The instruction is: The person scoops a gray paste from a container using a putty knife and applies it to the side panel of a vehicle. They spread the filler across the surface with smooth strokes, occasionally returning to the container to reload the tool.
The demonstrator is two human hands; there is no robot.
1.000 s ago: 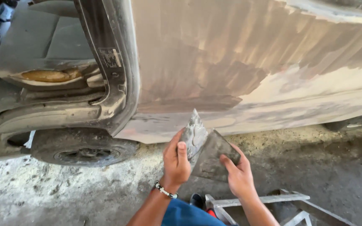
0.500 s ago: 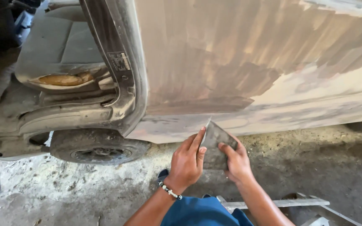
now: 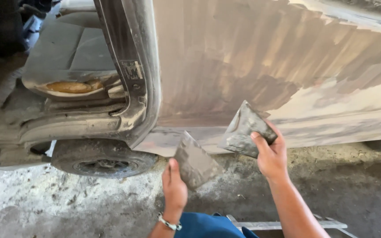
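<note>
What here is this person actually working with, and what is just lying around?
In use:
- left hand holding a grey, filler-smeared spreader
- right hand holding a second smeared spreader
- car body panel, patchy with filler, right in front of both

Just about:
- tyre lying on the ground
- worn car seat inside the open doorway
- metal frame by the person's legs

hands [image 3: 174,187] parted, spreaders [image 3: 245,130] now separated

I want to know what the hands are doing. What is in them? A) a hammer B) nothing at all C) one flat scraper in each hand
C: the left hand grips one grey flat scraper and the right hand another flat scraper, held apart beside the car panel.
</note>
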